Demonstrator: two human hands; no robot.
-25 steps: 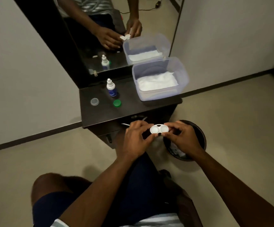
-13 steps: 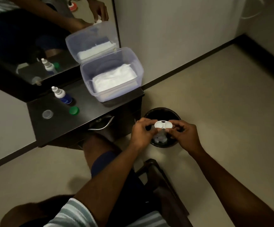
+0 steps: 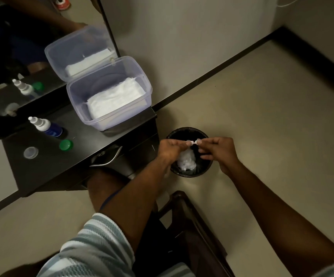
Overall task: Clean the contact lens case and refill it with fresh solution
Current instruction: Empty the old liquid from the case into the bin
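Both hands hold the white contact lens case (image 3: 192, 142) over the black waste bin (image 3: 206, 168). My left hand (image 3: 170, 149) pinches its left end and my right hand (image 3: 219, 150) pinches its right end. The case is tipped edge-on, so only a thin white strip shows between the fingertips. White crumpled tissue (image 3: 187, 162) lies inside the bin below it. The solution bottle (image 3: 46, 126), white nozzle and blue label, stands on the dark table (image 3: 42, 168). A green cap (image 3: 66, 144) and a clear cap (image 3: 30, 152) lie in front of the bottle.
A clear plastic box (image 3: 110, 92) with white tissues stands at the table's right end against a mirror (image 3: 32, 47). A dark wooden chair (image 3: 184, 232) is below my arms. The beige floor stretches right of the bin toward the wall skirting.
My view has swung right and down, and both hands carried the case from beside the table to over the bin. The case has tipped from flat to edge-on.
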